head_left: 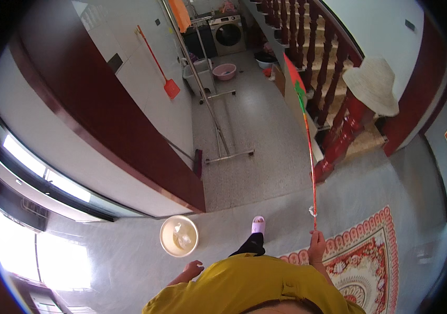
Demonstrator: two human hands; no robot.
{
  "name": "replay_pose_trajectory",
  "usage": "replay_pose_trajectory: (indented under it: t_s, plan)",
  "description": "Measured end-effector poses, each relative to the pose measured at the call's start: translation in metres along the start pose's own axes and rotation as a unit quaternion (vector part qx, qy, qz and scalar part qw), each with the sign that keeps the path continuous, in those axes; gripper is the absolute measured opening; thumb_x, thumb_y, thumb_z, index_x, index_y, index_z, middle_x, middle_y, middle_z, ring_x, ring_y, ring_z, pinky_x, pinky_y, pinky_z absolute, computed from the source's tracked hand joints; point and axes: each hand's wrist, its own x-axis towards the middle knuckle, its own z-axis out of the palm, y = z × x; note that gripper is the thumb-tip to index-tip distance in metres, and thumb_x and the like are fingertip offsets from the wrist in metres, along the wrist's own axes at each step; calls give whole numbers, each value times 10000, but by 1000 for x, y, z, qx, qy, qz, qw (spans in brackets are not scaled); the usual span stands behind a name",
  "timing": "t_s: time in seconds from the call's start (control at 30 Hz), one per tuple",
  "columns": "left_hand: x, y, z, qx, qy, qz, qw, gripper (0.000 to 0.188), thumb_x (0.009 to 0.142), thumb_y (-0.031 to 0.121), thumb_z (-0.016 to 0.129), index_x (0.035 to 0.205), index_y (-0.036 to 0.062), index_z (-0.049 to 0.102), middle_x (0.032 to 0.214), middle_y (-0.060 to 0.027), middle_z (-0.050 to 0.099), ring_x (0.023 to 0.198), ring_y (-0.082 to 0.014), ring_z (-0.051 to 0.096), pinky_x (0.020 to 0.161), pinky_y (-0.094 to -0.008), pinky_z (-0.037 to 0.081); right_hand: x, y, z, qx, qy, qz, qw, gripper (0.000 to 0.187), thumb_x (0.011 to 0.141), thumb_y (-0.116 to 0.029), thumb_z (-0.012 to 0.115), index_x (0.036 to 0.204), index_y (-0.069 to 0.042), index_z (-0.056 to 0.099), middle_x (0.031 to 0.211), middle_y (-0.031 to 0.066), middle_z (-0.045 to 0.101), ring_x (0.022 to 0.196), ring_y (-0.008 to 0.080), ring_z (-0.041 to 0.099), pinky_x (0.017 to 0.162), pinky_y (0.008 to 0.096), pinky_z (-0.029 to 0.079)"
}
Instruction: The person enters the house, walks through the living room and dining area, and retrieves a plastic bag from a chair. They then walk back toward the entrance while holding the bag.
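Mustard-yellow top [244, 285], dark trousers [252, 245], seemingly a pale pink slipper [258, 224]

Long red-and-green stick [310, 157], upright, slightly tilted

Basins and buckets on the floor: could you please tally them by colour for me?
Cream bucket, near the left hand: 1
Pink basin: 1
White basin with dark contents: 1
Total: 3
The right hand holds a red stick, not counted.
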Motion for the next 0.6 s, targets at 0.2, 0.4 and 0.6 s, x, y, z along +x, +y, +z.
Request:
replay_pose_trajectory:
  t_s: [0.2,0.4,0.6]
  plan:
    - [119,55,-22,-5,29,13,999,361,729,370,590,1035,179,602,1107,-109,575,1052,-297,520,889,-404,419,112,-6,46,-105,-20,4,994,249,884,-223,472,826,-20,603,592,-40,425,543,51,352,493,226,303]
    - [184,218,-136,-64,92,51,992,365,750,320,589,1068,145,566,938,-104,621,913,-272,577,807,-381,452,203,-41,87,-122,-34,34,991,296,858,-267,488,829,0,611,701,147,567,616,195,503,613,313,411]
    - [223,295,-191,-98,118,64,986,374,764,322,562,1106,172,537,938,-83,621,924,-288,574,771,-419,455,269,11,107,-193,-126,97,968,290,852,-276,502,820,-20,634,622,28,522,570,92,462,537,250,364]
